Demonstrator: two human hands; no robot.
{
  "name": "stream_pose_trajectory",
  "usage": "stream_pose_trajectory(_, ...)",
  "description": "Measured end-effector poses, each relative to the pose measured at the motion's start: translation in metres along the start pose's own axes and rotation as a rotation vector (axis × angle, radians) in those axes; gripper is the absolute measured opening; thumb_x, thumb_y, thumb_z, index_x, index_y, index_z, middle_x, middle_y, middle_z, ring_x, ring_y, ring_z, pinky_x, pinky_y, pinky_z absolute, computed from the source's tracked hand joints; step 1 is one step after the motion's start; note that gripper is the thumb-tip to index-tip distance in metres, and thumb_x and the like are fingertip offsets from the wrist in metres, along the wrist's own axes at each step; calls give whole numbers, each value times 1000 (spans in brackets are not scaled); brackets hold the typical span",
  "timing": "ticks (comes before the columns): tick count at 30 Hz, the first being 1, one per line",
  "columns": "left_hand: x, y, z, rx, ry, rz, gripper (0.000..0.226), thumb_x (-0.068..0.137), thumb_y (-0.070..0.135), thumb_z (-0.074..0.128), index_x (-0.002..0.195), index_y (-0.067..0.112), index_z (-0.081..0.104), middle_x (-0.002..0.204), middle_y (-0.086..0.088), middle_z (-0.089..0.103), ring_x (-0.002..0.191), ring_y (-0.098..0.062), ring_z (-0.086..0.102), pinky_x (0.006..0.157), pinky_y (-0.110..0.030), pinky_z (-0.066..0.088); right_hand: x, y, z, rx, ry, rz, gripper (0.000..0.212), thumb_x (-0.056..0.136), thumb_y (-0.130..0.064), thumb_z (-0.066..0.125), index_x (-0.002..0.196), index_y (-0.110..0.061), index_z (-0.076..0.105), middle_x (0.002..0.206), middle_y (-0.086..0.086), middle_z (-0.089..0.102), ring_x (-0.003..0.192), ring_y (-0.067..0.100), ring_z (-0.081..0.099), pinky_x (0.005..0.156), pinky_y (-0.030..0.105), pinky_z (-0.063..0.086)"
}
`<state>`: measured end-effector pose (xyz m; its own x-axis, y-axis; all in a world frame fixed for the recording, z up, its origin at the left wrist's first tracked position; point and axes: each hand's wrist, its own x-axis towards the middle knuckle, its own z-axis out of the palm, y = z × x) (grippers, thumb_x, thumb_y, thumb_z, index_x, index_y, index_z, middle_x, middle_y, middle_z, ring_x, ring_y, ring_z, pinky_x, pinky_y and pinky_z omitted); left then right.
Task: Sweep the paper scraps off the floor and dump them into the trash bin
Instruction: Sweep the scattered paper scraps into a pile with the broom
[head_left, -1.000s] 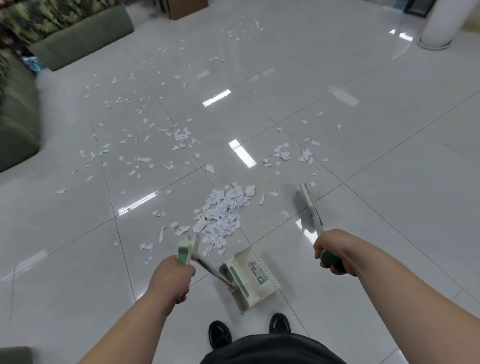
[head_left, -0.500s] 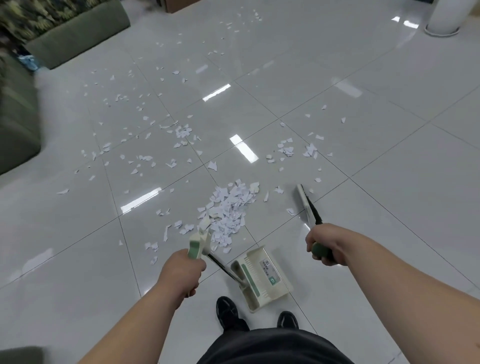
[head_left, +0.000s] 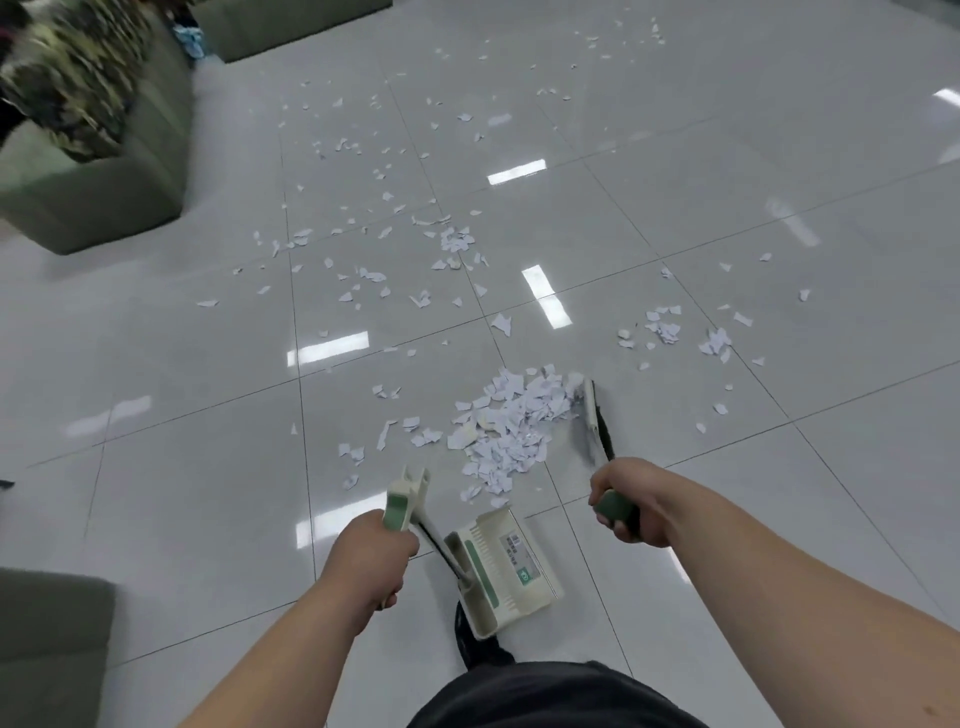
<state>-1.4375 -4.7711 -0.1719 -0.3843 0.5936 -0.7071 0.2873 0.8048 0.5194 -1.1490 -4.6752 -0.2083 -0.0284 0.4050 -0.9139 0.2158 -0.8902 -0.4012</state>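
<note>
The fingers of the right hand are curled tight round the green grip of a small broom. The broom reaches out past those fingers, away from the person, and its white bar and black bristles are down on the shiny tiled floor. The bristles touch the right edge of a big pile of paper scraps. The pile lies out in front of both hands, between them. The left hand has its fingers wrapped round the cream and green handle of a dustpan, and the top of the handle sticks up above the fist. A thin black rod goes down from that handle to the pan. The cream pan, with a green stripe and a label on it, sits on the floor just right of the left fingers and below the right ones. Its far edge is close to the near end of the pile. Many more small scraps are spread over the tiles far beyond the fingers, some in little heaps out past the broom. A black shoe peeks out under the pan, near the person. Green sofas stand far off to the left of the left hand.
</note>
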Motion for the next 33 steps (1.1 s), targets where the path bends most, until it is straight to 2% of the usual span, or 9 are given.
stream_pose_trajectory(5, 30, -1, -24, 0, 27, 7, 16, 80, -1, 45, 76, 14, 41, 63, -5, 33, 48, -20, 23, 46, -25, 23, 13, -33, 35, 134, -3, -30, 19, 71, 5, 54, 83, -9, 48, 67, 12, 52, 44, 21, 47, 41, 20, 34)
stream_pose_trajectory(9, 52, 2, -36, 50, 2, 32, 17, 81, 1, 46, 71, 15, 41, 60, -4, 36, 51, -21, 26, 48, -26, 26, 18, -51, 54, 224, 31, -27, 16, 70, 5, 52, 80, -7, 49, 76, 14, 52, 46, 21, 45, 41, 20, 32)
stream_pose_trajectory(14, 80, 11, -64, 108, -45, 56, 14, 81, 4, 46, 73, 15, 44, 60, -4, 38, 57, -23, 30, 53, -30, 30, -2, -70, 49, 231, 131, -15, 20, 71, 6, 51, 87, -5, 51, 84, 16, 52, 47, 21, 44, 41, 20, 31)
stream_pose_trajectory(22, 118, 18, -107, 96, -71, 58, 16, 84, 2, 46, 73, 12, 43, 66, -7, 39, 52, -21, 29, 49, -24, 29, -27, -91, 98, 167, 214, 116, 19, 75, 2, 55, 90, -8, 54, 73, 11, 54, 42, 20, 50, 40, 19, 35)
stream_pose_trajectory(25, 125, 10, -120, 70, -85, 61, 15, 83, 2, 46, 72, 12, 42, 64, -6, 38, 50, -20, 29, 49, -23, 28, -28, -92, 124, 214, 200, 186, 10, 75, -1, 56, 83, -7, 54, 65, 9, 55, 48, 21, 52, 40, 19, 35)
stream_pose_trajectory(33, 125, -23, -154, -30, -52, 3, 17, 84, 0, 45, 73, 12, 42, 61, -6, 37, 49, -19, 28, 49, -23, 29, -36, -96, 206, 405, 40, 247, 6, 78, -2, 57, 81, -6, 54, 67, 10, 55, 46, 22, 52, 34, 18, 35)
